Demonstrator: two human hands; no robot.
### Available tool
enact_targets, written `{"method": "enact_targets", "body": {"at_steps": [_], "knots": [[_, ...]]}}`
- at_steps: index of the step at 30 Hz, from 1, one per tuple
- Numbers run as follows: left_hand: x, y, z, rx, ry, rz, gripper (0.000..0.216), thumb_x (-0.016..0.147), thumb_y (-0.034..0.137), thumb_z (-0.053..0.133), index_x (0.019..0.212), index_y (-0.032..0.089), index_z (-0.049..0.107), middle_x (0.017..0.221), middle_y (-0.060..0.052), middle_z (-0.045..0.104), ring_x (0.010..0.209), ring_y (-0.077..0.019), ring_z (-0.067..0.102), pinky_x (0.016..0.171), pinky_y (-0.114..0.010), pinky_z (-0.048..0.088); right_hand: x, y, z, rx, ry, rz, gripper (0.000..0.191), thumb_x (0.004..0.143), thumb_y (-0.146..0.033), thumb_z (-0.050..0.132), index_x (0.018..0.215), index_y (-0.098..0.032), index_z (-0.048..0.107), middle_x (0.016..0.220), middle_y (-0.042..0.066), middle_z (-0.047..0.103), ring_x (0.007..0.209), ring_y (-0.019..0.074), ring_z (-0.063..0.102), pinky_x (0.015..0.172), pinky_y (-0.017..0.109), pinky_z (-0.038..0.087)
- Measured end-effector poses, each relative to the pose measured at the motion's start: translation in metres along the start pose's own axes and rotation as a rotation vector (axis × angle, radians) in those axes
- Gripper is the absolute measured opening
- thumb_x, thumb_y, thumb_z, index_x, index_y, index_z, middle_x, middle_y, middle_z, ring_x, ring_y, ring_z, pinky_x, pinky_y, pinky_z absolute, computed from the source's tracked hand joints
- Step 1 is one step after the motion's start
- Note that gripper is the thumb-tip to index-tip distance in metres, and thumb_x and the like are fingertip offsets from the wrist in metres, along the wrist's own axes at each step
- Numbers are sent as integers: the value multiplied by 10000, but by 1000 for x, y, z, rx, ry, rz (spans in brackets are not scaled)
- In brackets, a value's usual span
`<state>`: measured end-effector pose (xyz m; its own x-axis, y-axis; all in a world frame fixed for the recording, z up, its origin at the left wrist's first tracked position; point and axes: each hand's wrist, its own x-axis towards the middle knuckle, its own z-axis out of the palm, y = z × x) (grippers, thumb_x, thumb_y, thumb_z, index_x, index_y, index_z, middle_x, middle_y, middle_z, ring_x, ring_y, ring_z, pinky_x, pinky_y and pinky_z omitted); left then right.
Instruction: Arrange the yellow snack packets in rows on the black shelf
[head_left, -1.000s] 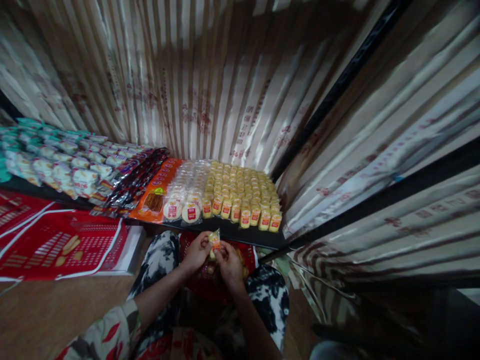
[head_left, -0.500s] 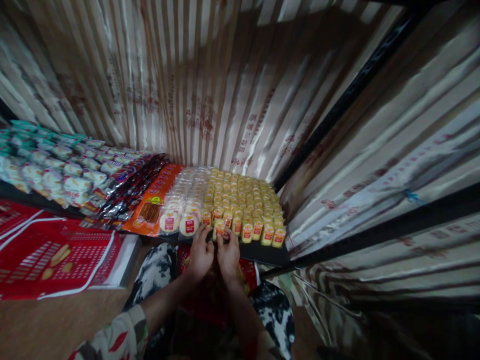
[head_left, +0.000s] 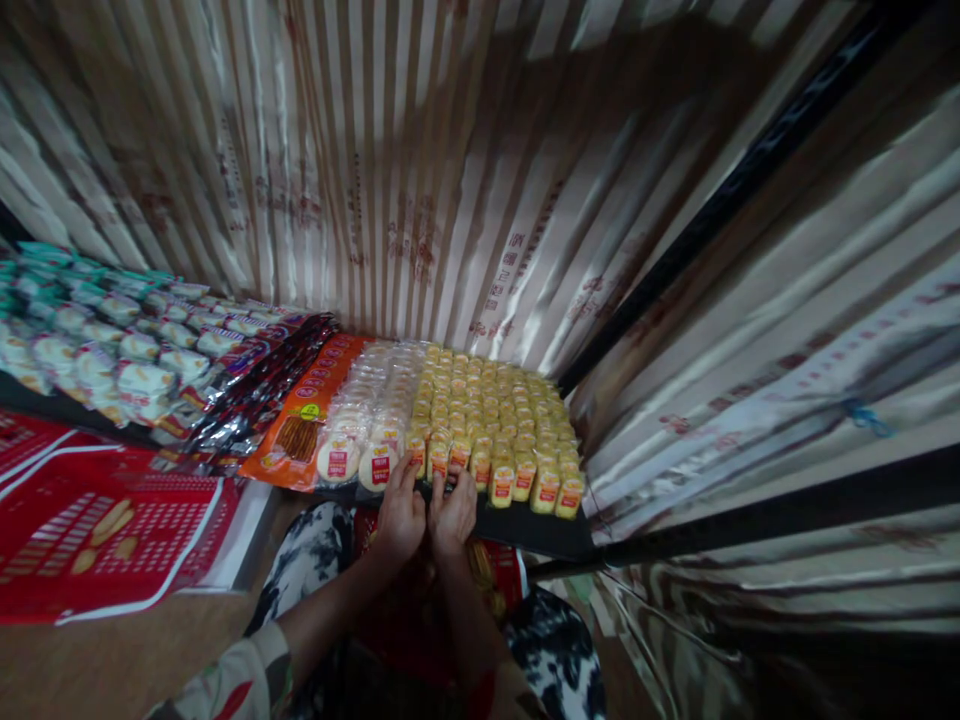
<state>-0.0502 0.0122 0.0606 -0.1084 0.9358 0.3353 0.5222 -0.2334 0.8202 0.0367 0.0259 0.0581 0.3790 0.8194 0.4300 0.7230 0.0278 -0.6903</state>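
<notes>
– Where is the yellow packet (head_left: pixel 437 463)?
– At the front edge of the black shelf (head_left: pixel 525 528). It stands upright in the front row, near the left end of that row.
– And the hands?
– Both are on it. The left hand (head_left: pixel 401 515) and the right hand (head_left: pixel 454 510) sit side by side, touching, with fingertips closed on the packet from either side.
– What is next to it?
– To its right and behind it, rows of like packets (head_left: pixel 495 415) fill the right part of the shelf up to the back. Just to its left are round white cakes (head_left: pixel 352 462) in clear wrap, then an orange pack (head_left: pixel 300 430), then dark wrappers (head_left: pixel 259 385).
– Further out?
– Teal and white packets (head_left: pixel 90 340) lie towards the shelf's left end. A red carton (head_left: pixel 112 520) lies below the front edge there. Striped paper (head_left: pixel 420 200) hangs behind the shelf and along its right side.
</notes>
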Motion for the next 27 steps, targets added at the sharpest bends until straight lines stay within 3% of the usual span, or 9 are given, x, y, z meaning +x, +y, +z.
{"method": "enact_targets", "body": {"at_steps": [5,12,20,27], "knots": [[2,-6,6,73,68,3,479,732,41,371,1189,86,507,1383,-149,358,1275,-244,364,1071,-428,324,2,-1,4,31,10,-10,283,874,-410,363,921,-172,508,891,96,566,840,208,524,703,304,437],[7,-14,11,155,29,59,497,745,41,347,1227,34,471,1376,-184,361,1307,-256,315,1074,-422,327,4,-1,9,-39,34,-23,310,884,-446,328,870,-182,491,840,79,556,827,213,520,748,323,420],[4,-11,9,125,42,130,490,764,36,341,1241,57,449,1397,-181,319,1315,-261,295,1050,-439,356,4,-2,11,17,11,115,343,875,-497,339,868,-188,486,797,60,563,668,183,544,630,286,423],[0,5,2,124,39,144,432,799,71,353,1217,76,465,1368,-183,281,1160,-237,446,971,-416,425,4,4,12,3,6,74,358,876,-493,315,853,-183,494,782,50,546,645,167,540,598,262,421]]}}
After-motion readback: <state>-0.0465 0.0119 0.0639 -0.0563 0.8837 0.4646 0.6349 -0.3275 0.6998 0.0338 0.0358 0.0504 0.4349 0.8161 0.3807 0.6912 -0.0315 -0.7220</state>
